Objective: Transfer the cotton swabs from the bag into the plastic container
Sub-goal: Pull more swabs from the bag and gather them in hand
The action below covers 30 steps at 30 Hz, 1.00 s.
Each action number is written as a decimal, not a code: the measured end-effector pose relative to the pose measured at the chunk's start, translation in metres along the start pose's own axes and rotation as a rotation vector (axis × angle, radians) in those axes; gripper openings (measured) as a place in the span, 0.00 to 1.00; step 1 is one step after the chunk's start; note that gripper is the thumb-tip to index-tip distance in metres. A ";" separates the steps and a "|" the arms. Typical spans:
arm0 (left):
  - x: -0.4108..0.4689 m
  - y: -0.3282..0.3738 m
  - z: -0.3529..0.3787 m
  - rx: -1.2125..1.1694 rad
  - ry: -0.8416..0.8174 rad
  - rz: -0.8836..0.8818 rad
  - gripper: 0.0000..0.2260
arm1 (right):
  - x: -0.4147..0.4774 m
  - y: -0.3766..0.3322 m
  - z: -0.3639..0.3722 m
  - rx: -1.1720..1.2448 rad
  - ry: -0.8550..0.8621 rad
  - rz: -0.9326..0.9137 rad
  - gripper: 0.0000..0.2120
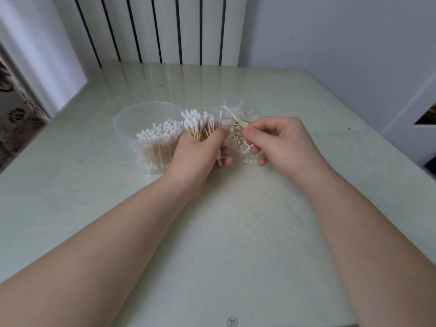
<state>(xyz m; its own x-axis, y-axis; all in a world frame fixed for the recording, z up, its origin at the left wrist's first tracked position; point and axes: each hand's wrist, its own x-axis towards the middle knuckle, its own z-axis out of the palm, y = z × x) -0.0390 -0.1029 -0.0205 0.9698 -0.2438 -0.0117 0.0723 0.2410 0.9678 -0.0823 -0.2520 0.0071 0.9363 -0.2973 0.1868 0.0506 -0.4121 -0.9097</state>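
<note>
Table (236,244): pale, glossy. L hand (200,156) sits just right of the container (127,128), fingers curled tight round a bundle (199,123) of swabs, cotton tips up. R hand (280,140) is further right of the container; thumb + forefinger pinch loose swabs (238,133) at the bag (243,109), other fingers loosely curled. Can't tell if the pinch is inside the bag or thru the film. Bag is clear, crumpled, right of the container. Container is clear, upright, part-filled w/ standing swabs. Radiator (165,29) is behind the container.
</note>
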 end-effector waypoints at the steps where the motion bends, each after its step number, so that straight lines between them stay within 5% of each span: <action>1: -0.001 0.000 -0.001 0.018 -0.019 0.013 0.07 | -0.001 -0.001 0.000 -0.010 -0.010 -0.001 0.05; 8: -0.001 0.000 -0.002 0.052 -0.060 0.053 0.07 | -0.008 -0.001 0.005 -0.023 -0.232 0.014 0.02; 14: 0.002 -0.005 -0.002 0.037 -0.054 0.032 0.16 | -0.009 0.000 -0.001 -0.146 -0.306 0.012 0.22; 17: 0.003 -0.005 -0.002 0.014 -0.011 0.019 0.10 | -0.010 -0.002 -0.008 -0.237 -0.349 -0.023 0.21; 23: 0.001 -0.004 0.000 -0.041 -0.007 0.008 0.09 | -0.003 0.004 -0.012 -0.289 -0.167 -0.021 0.10; 30: 0.000 -0.001 -0.002 0.019 -0.083 0.015 0.06 | -0.004 0.001 0.001 0.059 -0.123 -0.026 0.08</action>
<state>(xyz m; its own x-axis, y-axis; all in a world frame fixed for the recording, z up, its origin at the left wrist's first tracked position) -0.0387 -0.1015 -0.0221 0.9481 -0.3172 0.0225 0.0532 0.2278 0.9723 -0.0857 -0.2504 0.0052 0.9698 -0.1782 0.1666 0.0919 -0.3659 -0.9261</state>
